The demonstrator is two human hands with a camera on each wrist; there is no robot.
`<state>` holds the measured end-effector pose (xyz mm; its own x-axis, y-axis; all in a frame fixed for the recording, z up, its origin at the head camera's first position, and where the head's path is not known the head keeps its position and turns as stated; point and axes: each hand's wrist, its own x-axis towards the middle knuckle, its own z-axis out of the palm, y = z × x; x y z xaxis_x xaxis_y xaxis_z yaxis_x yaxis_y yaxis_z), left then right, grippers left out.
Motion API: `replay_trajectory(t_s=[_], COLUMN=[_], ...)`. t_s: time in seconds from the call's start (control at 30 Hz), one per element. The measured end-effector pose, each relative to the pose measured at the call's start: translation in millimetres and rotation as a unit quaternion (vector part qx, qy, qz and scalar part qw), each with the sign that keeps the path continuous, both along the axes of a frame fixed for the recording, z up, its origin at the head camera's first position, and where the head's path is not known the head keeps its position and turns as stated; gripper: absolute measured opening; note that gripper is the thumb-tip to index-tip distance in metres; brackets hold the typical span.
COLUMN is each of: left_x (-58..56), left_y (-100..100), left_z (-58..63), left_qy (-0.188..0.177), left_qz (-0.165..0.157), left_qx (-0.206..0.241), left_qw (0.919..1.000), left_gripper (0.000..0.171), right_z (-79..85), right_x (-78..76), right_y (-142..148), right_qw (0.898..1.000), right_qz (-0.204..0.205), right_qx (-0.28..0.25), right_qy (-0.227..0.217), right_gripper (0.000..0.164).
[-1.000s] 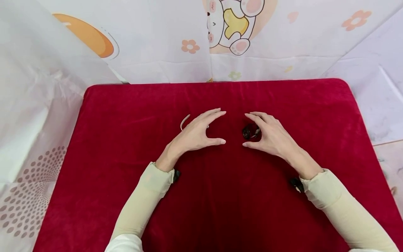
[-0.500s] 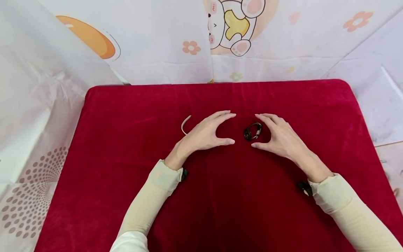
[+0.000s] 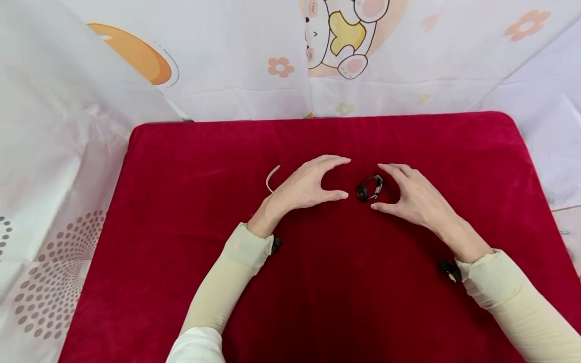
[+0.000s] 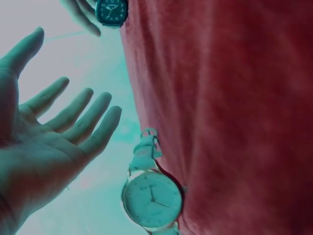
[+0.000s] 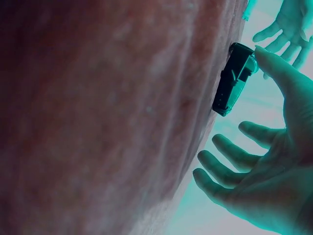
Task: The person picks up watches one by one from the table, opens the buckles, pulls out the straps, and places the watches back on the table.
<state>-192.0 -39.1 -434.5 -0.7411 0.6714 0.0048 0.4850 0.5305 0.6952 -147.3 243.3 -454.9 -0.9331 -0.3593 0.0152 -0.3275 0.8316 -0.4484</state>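
Between the left hand (image 3: pixel 304 185) and the right hand (image 3: pixel 418 199), nearer the latter, a dark watch (image 3: pixel 362 192) is seen from the head on the red cloth (image 3: pixel 317 282), while its squarish, numbered dial (image 4: pixel 112 10) can be read only from the left wrist. Past the back of the left hand, only a curved strap (image 3: pixel 268 181) of a pale watch (image 4: pixel 151 193) is revealed by the head view, whereas its round face (image 4: pixel 152 200) is shown from the left wrist. Nothing is held by either hand, both being well spread with fingers (image 4: pixel 105 128) gently bent.
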Motion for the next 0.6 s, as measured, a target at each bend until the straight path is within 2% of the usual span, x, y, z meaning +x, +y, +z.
replay_trajectory(t_s=[0.2, 0.43, 0.6], left_x=[-4.8, -11.5, -14.3], left_y=[9.8, 20.2, 27.4], left_z=[1.5, -3.2, -6.0], left_qy=[-0.003, -0.007, -0.011], left_qz=[-0.015, -0.034, -0.038], left_qx=[0.003, 0.004, -0.015], left_qw=[0.9999, 0.9994, 0.9991], left_gripper=[0.067, 0.059, 0.057], right_z=[0.2, -1.2, -2.9], right_x=[0.0, -0.4, -1.3], right_y=[5.5, 5.8, 4.3], right_qw=[1.0, 1.0, 1.0], right_qz=[-0.001, -0.003, -0.003], right_qx=[0.005, 0.01, 0.019], right_qy=[-0.003, 0.001, 0.01], right_gripper=[0.085, 0.082, 0.079])
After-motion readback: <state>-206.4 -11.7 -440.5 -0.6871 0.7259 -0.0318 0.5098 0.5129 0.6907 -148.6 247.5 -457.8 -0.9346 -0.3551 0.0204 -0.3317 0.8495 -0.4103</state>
